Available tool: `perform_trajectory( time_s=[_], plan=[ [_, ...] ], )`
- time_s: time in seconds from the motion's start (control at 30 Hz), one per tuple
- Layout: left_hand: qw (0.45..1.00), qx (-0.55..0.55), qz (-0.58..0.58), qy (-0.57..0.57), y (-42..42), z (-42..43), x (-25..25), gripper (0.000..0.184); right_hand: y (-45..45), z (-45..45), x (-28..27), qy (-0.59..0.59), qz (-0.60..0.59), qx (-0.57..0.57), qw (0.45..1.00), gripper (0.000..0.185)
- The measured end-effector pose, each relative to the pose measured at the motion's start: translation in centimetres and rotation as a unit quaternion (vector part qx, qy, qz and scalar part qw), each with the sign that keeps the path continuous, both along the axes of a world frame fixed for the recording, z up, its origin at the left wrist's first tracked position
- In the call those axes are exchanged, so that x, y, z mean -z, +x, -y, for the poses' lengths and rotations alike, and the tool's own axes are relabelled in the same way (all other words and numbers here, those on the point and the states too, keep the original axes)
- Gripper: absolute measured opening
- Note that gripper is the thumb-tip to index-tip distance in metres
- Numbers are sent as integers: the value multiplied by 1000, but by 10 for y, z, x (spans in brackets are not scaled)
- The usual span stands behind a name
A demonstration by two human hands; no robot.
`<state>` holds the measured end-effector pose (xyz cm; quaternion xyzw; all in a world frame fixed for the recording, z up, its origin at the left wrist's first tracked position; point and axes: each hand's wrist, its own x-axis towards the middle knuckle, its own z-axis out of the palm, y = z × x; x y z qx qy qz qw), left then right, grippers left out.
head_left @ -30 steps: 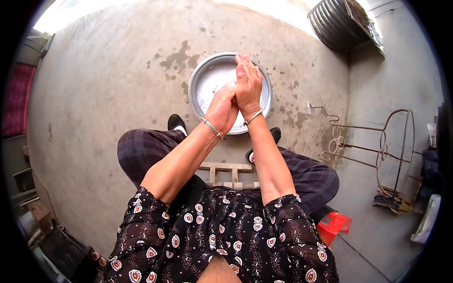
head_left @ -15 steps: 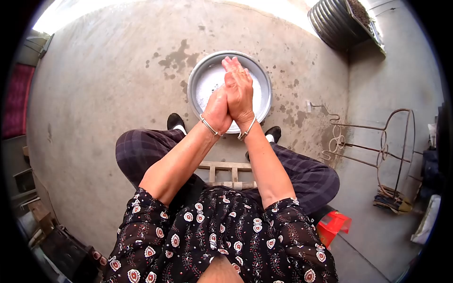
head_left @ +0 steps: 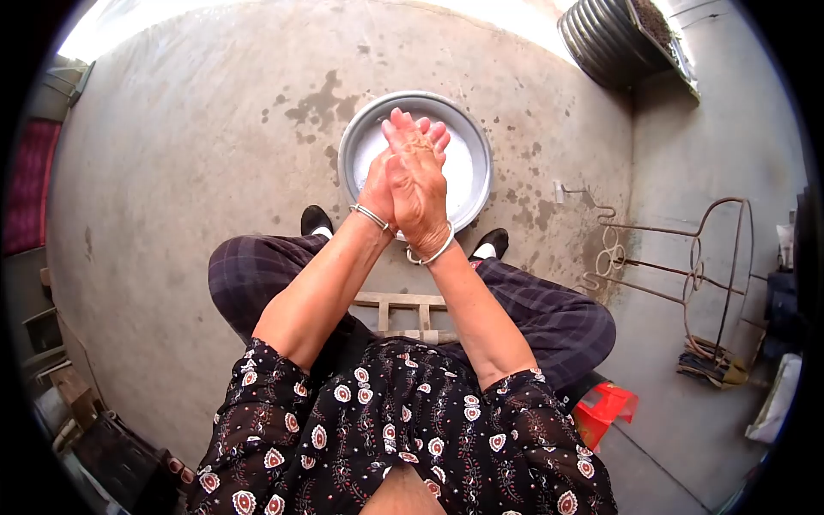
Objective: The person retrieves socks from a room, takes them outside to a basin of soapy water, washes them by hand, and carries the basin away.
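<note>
My left hand point(head_left: 378, 182) and my right hand point(head_left: 418, 193) are pressed together above a round grey basin point(head_left: 346, 163). The right hand lies across the left palm and hides much of it. Fingertips of both hands point away from me, stretched out and overlapping; which tip belongs to which hand is hard to tell in places. No object shows between them. Each wrist wears a silver bangle. White, sudsy-looking liquid point(head_left: 461, 176) shows in the basin, which stands on the floor just beyond my feet.
Wet patches point(head_left: 322, 103) mark the concrete floor around the basin. A wooden slatted frame point(head_left: 402, 300) lies between my legs. To the right are a bent metal rack point(head_left: 695, 283) and a red bag point(head_left: 603, 410). A dark ribbed container point(head_left: 605, 43) stands at the far right.
My hands have shifted slightly left and towards me, still together. The right hand has turned and slid over the left, and more fingertips show now.
</note>
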<state>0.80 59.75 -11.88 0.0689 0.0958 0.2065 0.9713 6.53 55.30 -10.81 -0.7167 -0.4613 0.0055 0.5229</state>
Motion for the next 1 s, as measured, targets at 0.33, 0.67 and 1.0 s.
perform_trajectory(
  time_s=[0.33, 0.67, 1.0],
  plan=[
    [998, -36, -41, -19, 0, 1, -7, 33, -23, 6, -17, -2, -7, -25, 1000, 40],
    [999, -17, -38, 28, -4, 6, -4, 34, 19, 1, 6, -51, 45, 14, 998, 37],
    [994, 11, -109, 25, -3, 6, -5, 43, -7, 1, 10, 23, -63, -52, 996, 40]
  ],
)
